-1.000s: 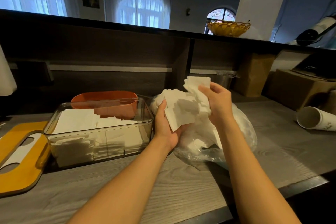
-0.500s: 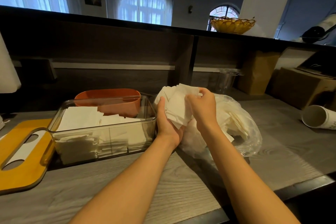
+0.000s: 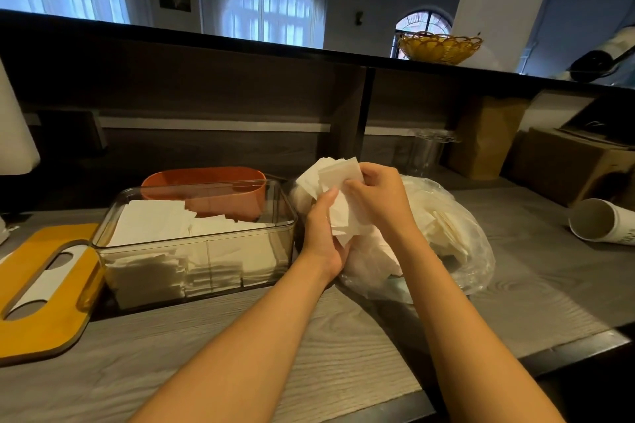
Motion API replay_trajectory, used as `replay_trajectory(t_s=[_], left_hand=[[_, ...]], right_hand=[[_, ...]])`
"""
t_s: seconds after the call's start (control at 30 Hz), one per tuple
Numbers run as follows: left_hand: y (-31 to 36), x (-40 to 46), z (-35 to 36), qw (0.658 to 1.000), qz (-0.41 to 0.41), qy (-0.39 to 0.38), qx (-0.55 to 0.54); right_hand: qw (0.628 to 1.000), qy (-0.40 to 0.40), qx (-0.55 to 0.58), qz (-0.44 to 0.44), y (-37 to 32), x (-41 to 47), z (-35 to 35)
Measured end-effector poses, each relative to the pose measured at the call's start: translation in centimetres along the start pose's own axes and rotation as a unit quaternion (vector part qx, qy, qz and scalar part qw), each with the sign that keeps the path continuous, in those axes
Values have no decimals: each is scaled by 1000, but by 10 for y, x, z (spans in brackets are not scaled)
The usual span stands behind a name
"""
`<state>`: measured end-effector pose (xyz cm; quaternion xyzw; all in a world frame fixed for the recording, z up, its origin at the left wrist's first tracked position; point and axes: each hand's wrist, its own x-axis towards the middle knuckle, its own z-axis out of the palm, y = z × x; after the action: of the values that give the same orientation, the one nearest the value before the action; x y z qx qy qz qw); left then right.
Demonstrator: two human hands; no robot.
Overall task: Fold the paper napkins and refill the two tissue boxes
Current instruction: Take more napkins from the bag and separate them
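Both hands have dropped from a second ago: the napkin bundle [image 3: 338, 196] sits lower, just above the plastic bag [image 3: 457, 237]. Left hand [image 3: 323, 237] cups it from below, fingers curled round; right hand [image 3: 381, 196] pinches the top sheets. Probably squaring the stack before loading the clear tissue box [image 3: 206, 244], already fairly full. Orange box [image 3: 202, 182] behind. No readable writing.

No text or label here is legible.
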<state>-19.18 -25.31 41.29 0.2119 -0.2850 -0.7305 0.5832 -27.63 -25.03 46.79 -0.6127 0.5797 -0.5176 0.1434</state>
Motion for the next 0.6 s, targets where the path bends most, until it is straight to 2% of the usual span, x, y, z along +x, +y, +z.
replay_trajectory(t_s=[0.17,0.33,0.47,0.6], left_hand=[[0,-2,3,1000,-10,5,28],[0,0,2,999,-19,35,-19],[2,3,-3,993,-40,46,-105],[3,6,-6,987,-42,46,-148]], right_hand=[[998,-23,36,47,0,1,-7],[987,3,136,88,0,5,-11],[975,65,206,49,-1,7,-17],[983,111,147,12,7,10,-21]])
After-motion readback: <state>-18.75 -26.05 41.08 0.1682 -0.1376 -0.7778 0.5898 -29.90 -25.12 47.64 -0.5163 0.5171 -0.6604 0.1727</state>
